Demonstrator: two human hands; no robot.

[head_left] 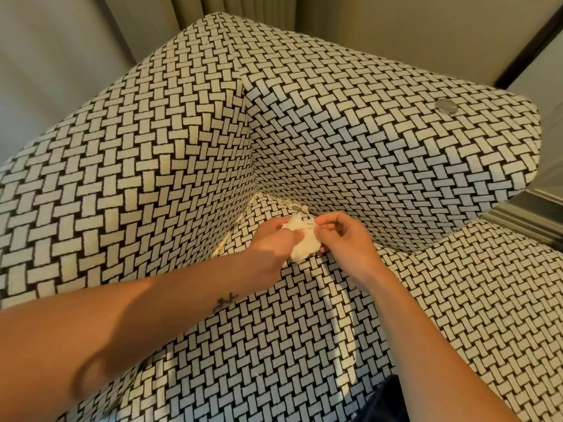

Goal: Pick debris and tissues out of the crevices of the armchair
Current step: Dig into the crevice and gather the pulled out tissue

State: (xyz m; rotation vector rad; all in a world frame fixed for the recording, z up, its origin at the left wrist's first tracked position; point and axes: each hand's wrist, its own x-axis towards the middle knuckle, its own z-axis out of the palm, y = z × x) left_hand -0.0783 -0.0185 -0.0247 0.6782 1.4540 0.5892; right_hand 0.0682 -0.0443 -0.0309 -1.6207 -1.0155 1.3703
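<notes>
The armchair point(170, 153) is covered in a black-and-cream woven pattern. A crumpled white tissue point(302, 240) sits at the inner corner of the seat, where the back and the right arm meet. My left hand point(271, 245) grips the tissue from the left. My right hand point(341, 236) pinches its upper right edge. Small bits of debris point(294, 206) show in the crevice just behind the tissue. More yellowish scraps point(220, 250) lie along the left seam.
A round coin-like disc point(446, 106) lies on top of the right armrest. Curtains point(189, 10) and a wall stand behind the chair. A dark-framed door or window point(536, 35) is at the right. Dark cloth point(384, 403) shows at the bottom edge.
</notes>
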